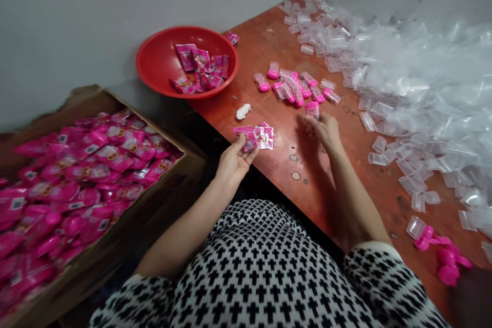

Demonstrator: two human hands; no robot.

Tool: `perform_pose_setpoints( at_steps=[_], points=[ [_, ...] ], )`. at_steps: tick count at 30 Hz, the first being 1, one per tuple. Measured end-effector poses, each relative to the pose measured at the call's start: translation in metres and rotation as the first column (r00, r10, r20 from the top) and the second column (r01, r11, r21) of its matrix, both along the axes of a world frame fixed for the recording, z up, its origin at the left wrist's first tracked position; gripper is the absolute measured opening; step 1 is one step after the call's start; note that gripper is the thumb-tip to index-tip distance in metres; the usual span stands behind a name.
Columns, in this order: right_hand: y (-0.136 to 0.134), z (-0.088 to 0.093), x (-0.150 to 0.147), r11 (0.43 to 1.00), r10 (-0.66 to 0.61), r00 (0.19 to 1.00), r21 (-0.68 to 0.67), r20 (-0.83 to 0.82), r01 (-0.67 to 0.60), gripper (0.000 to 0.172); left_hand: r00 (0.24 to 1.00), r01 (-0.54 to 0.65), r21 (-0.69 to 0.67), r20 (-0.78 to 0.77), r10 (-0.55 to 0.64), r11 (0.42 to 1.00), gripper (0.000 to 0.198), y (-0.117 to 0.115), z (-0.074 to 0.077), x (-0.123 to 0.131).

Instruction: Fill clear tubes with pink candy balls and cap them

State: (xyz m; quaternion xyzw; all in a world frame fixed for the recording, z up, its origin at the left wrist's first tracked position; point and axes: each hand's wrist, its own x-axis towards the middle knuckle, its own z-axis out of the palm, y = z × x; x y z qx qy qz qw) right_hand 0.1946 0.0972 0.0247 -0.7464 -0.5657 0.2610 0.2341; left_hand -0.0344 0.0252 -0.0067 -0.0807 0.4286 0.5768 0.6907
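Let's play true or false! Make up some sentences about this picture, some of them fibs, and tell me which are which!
1. The left hand holds a pink packet. True.
2. The bowl is blue. False: the bowl is red.
3. The cardboard box has lots of pink packages in it. True.
4. The clear cups are all inside the box. False: the clear cups lie heaped on the table.
5. The right hand is in a pocket. False: the right hand holds a pink-capped tube over the table.
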Motion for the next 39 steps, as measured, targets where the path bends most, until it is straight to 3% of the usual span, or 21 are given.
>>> perform_pose_setpoints(
  at_steps=[2, 4, 6, 9, 13, 17, 24, 30, 36, 37, 39],
  points=[
    [-0.036, 0.003, -0.019, 0.999, 0.036, 0.943, 0.007, -0.331, -0.036, 0.026, 0.998, 0.005, -0.008, 0.063, -0.004, 1.000, 0.010, 0.001, 0.000, 0.005],
    [-0.074, 0.002, -0.043, 0.992, 0.095, 0.851, -0.027, -0.516, -0.127, 0.029, 0.993, 0.016, 0.009, 0.116, -0.017, 1.000, 0.009, 0.002, 0.000, 0.010],
    [-0.106, -0.004, -0.065, 0.979, 0.144, 0.792, -0.029, -0.593, -0.200, 0.030, 0.990, 0.033, 0.031, 0.134, -0.037, 0.999, 0.009, 0.002, 0.000, 0.013],
    [-0.131, -0.016, -0.088, 0.975, 0.177, 0.812, -0.013, -0.555, -0.222, 0.031, 0.991, 0.040, 0.063, 0.121, -0.047, 0.997, 0.011, 0.001, 0.001, 0.016],
    [-0.131, -0.025, -0.100, 0.981, 0.168, 0.860, -0.005, -0.482, -0.194, 0.032, 0.993, 0.051, 0.094, 0.100, -0.061, 0.994, 0.015, -0.003, 0.005, 0.021],
    [-0.125, -0.024, -0.100, 0.986, 0.142, 0.855, -0.005, -0.498, -0.166, 0.032, 0.992, 0.108, 0.195, 0.035, -0.117, 0.975, 0.023, -0.009, 0.009, 0.026],
    [-0.121, -0.029, -0.092, 0.974, 0.176, 0.690, 0.020, -0.702, -0.227, 0.031, 0.963, 0.270, 0.367, -0.123, -0.242, 0.890, 0.036, -0.013, 0.011, 0.023],
    [-0.120, -0.034, -0.089, 0.986, 0.164, 0.757, 0.075, -0.633, -0.150, 0.030, 0.924, 0.380, 0.348, -0.192, -0.332, 0.857, 0.036, -0.012, 0.005, 0.019],
    [-0.117, -0.031, -0.085, 0.956, 0.084, 0.528, -0.082, -0.845, -0.283, 0.030, 0.855, 0.512, 0.353, -0.297, -0.425, 0.783, 0.032, -0.006, 0.004, 0.011],
    [-0.117, -0.031, -0.085, 0.955, 0.083, 0.541, -0.089, -0.837, -0.284, 0.030, 0.844, 0.528, 0.349, -0.319, -0.431, 0.774, 0.031, -0.004, 0.004, 0.010],
    [-0.116, -0.031, -0.084, 0.969, 0.130, 0.642, -0.042, -0.755, -0.245, 0.030, 0.831, 0.543, 0.347, -0.357, -0.427, 0.765, 0.029, -0.003, 0.005, 0.009]
  ],
)
